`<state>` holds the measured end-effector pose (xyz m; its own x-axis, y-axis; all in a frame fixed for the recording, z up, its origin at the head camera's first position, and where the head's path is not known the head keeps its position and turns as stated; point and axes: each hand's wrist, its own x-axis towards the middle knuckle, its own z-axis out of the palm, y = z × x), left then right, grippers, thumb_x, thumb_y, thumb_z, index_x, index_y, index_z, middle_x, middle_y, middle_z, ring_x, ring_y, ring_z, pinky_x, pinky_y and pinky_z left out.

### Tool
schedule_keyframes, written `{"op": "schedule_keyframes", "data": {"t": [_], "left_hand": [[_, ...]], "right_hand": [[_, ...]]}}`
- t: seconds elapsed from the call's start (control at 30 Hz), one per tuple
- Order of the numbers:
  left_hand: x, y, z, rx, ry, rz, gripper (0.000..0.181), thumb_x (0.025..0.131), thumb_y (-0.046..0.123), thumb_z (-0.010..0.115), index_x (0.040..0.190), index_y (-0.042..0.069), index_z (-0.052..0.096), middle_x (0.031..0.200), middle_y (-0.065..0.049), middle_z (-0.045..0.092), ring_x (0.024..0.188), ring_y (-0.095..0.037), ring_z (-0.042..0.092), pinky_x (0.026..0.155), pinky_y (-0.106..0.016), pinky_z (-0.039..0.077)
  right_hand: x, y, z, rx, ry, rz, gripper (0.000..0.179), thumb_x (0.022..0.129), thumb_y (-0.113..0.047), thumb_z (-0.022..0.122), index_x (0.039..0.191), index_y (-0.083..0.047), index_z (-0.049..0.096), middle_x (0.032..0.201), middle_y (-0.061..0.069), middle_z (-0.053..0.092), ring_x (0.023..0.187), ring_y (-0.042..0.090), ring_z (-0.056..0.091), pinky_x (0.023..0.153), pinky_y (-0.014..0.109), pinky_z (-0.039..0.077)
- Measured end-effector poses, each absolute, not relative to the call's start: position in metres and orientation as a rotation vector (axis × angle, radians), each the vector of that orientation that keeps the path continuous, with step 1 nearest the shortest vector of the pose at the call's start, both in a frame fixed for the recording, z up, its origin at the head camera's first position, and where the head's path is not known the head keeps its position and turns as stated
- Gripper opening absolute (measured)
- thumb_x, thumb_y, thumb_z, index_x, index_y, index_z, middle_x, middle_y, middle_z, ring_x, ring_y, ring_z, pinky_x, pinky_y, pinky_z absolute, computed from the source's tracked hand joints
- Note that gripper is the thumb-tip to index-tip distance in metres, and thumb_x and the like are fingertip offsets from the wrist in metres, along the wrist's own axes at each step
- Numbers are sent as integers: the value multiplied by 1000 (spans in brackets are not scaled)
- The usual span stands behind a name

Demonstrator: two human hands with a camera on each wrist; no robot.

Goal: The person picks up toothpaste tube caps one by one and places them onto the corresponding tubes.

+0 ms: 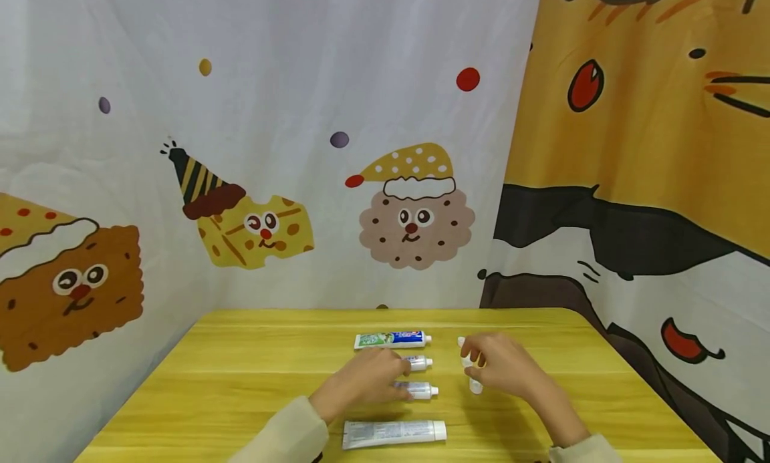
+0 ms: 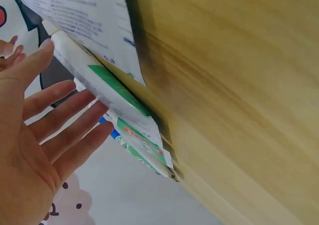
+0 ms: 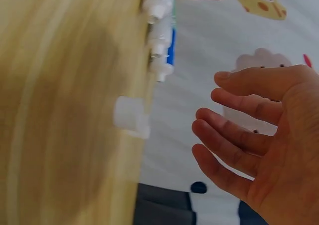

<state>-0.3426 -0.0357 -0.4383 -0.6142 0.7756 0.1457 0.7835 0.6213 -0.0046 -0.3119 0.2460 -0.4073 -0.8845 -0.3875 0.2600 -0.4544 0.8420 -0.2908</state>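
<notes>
My left hand (image 1: 375, 377) reaches over two white toothpaste tubes, the upper one (image 1: 417, 363) and the lower one (image 1: 419, 390), covering their left parts. Its fingers (image 2: 75, 103) are spread and nearly straight beside a tube (image 2: 94, 75); whether they touch it, I cannot tell. Over small white caps right of the tubes, my right hand (image 1: 502, 364) hovers with loosely bent fingers. One cap (image 1: 476, 386) shows below its fingertips. In the right wrist view white caps (image 3: 130, 116) stand on the table, apart from the hand, which holds nothing.
A blue and green toothpaste tube (image 1: 391, 340) lies at the back with a narrow bare nozzle. Nearest the front is a white tube (image 1: 388, 433) with a wide white end. The yellow wood-grain table (image 1: 240, 376) meets a cartoon-printed curtain (image 1: 271, 115) behind.
</notes>
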Motion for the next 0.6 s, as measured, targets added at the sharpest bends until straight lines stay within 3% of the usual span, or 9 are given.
{"op": "schedule_keyframes", "data": {"t": [0.1, 0.33, 0.6], "left_hand": [[-344, -33, -444, -1304, -2731, -41, 31, 86, 51, 79, 102, 24, 77, 73, 17, 59, 61, -2, 42, 59, -21, 39], [-340, -30, -447, -1270, -2749, 16, 15, 82, 26, 79, 95, 23, 72, 67, 14, 49, 58, -6, 36, 52, -23, 33], [-340, -31, -444, -1257, -2788, 32, 19, 83, 24, 81, 99, 27, 72, 82, 17, 60, 66, -7, 45, 62, -25, 41]], "right_hand": [[-318, 248, -418, 635, -2892, 529, 17, 81, -17, 82, 95, -19, 73, 87, -4, 70, 78, 12, 62, 65, 29, 48], [-324, 255, -437, 597, -2966, 554, 18, 82, -13, 81, 98, -16, 75, 92, -2, 69, 83, 17, 63, 67, 39, 50], [-329, 258, -442, 606, -3016, 591, 28, 75, -15, 84, 101, -18, 75, 92, -1, 69, 85, 18, 61, 68, 44, 50]]}}
